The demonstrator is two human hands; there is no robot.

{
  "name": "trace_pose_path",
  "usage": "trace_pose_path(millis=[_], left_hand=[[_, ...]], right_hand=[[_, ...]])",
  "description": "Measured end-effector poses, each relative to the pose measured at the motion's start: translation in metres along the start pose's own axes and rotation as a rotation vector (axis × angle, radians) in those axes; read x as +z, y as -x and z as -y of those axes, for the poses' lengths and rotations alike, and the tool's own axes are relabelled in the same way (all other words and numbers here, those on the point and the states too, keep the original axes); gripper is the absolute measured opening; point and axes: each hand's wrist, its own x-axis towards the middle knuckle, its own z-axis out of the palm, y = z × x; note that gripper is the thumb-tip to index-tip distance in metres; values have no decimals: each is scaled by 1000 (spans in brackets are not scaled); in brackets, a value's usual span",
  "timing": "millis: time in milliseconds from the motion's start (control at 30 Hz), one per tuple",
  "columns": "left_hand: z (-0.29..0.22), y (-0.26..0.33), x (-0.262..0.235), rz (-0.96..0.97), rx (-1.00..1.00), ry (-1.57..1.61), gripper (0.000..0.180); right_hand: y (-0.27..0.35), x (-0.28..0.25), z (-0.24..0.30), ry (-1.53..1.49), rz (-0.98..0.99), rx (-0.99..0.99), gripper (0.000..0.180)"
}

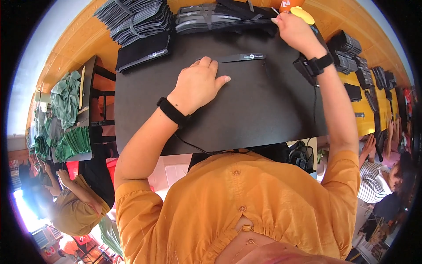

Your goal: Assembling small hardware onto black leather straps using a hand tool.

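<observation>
At tabletop (pixel 246 114) far edge, left hand (pixel 200 83) presses flat, open, on one black strap (pixel 241 57); right hand (pixel 294 28) grips a thin tool (pixel 275 11); stacks (pixel 224 17) remain.

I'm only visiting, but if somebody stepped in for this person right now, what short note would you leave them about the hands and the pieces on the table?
Left hand: pressed flat on one end of the black strap lying on the black table.
Right hand: raised at the far edge, pinching a thin tool; its tip is too small to identify.
Grey-black pieces are stacked at the far left and far centre.
Done: one strap laid out. Left: the stacks are untouched.
</observation>
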Motion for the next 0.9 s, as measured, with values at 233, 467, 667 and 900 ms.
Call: trace_pose_path(millis=[233,467,667,900], left_hand=[[-20,-7,3,24,-41,-47,59],[-39,-23,30,109,136,48,75],[-38,-35,16,75,149,95,58],[13,-62,4,-138,105,321,30]], right_hand=[[28,-45,40,-164,209,190,34],[68,-38,25,-537,306,489,36],[70,-11,23,-589,313,532,33],[58,20,18,-381,398,347,30]])
